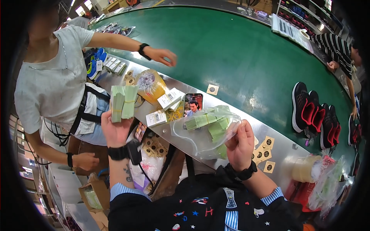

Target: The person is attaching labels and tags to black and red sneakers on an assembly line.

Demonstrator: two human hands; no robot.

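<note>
My left hand [116, 131] holds up two thick bundles of pale green paper tags [124, 102]; a rubber band shows around one. Between the fingers and thumb of my right hand [241, 145] is the edge of a clear plastic bag [185, 138]. Inside the bag lie more banded green bundles [202, 121]. Just behind the bag, a phone [192, 104] with its screen lit stands at the table edge. White label stacks [169, 99] and yellow rubber bands [176, 114] lie left of the phone.
A green conveyor belt [231, 50] runs beyond the metal ledge [277, 154]. Black-and-red shoes [302, 107] stand on it at right. A yellow tub [152, 86] holds plastic fasteners. Square tan tags [264, 154] lie right of my hand. Co-workers [54, 81] work on both sides.
</note>
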